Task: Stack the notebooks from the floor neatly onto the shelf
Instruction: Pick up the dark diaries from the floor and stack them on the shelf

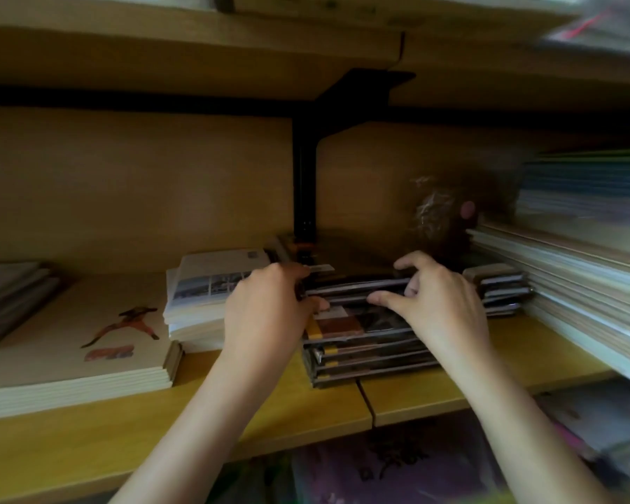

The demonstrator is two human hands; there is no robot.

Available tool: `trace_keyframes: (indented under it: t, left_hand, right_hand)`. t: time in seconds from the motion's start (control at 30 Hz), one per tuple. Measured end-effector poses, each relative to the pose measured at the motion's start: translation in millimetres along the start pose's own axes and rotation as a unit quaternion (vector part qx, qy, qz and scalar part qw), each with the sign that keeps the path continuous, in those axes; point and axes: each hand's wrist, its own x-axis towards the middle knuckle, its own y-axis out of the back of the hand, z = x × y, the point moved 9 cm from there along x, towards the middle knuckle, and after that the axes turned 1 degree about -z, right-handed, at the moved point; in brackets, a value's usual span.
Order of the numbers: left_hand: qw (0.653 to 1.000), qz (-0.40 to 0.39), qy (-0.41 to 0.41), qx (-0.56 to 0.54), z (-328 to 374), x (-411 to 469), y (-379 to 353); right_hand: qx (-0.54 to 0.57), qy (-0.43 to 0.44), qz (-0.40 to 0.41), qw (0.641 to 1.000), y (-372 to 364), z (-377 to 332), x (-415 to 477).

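A stack of thin dark-covered notebooks (364,352) sits on the wooden shelf (433,391) at the middle. My left hand (270,311) grips the left end of the top few notebooks (357,287), and my right hand (437,303) pinches their right end. These top notebooks are held slightly above the rest of the stack, roughly level. Thumbs press on the front edge and fingers curl over the top.
A pile of cream pads with a figure print (77,351) lies at left, with a white booklet pile (204,296) beside it. A small dark stack (502,292) and tall paper stacks (575,285) stand at right. A black bracket post (304,183) rises behind.
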Motion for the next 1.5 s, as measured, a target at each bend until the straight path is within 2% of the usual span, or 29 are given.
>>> trace_keyframes:
  t: [0.1,0.17,0.27,0.33,0.43,0.77,1.0,1.23,1.4,1.5]
  left_hand:
    - [1.0,0.0,0.003,-0.028,-4,-1,0]
    - [0.999,-0.007,-0.001,-0.046,-5,-4,-2]
    - [0.996,-0.011,0.009,-0.092,-11,-6,-2]
    - [0.993,-0.006,0.028,-0.111,-16,-5,-1]
    - [0.991,0.003,0.043,-0.129,-22,-4,-2]
    - [0.984,0.028,0.046,-0.171,-25,-14,-3]
    - [0.989,0.04,0.053,-0.134,-23,-10,2]
    - [0.981,-0.007,0.065,-0.181,-27,-12,-2]
    - [0.932,-0.087,0.08,-0.343,-11,-58,-20]
    - [0.901,-0.152,0.071,-0.4,4,-79,-39]
  right_hand:
    - [0.066,0.012,-0.012,0.998,-3,4,-1]
    - [0.099,-0.008,0.004,0.995,1,13,-5]
    - [0.073,-0.056,-0.04,0.995,-2,23,-7]
    - [0.071,-0.055,-0.068,0.994,-4,20,-6]
    - [0.055,-0.041,-0.05,0.996,2,11,-5]
    - [0.095,-0.038,-0.07,0.992,-1,16,4]
    - [0.087,-0.064,-0.076,0.991,-7,18,8]
    - [0.143,-0.073,-0.097,0.982,-10,26,4]
    - [0.255,-0.164,-0.032,0.953,4,65,-18]
    - [0.368,-0.238,-0.08,0.896,-13,90,-32]
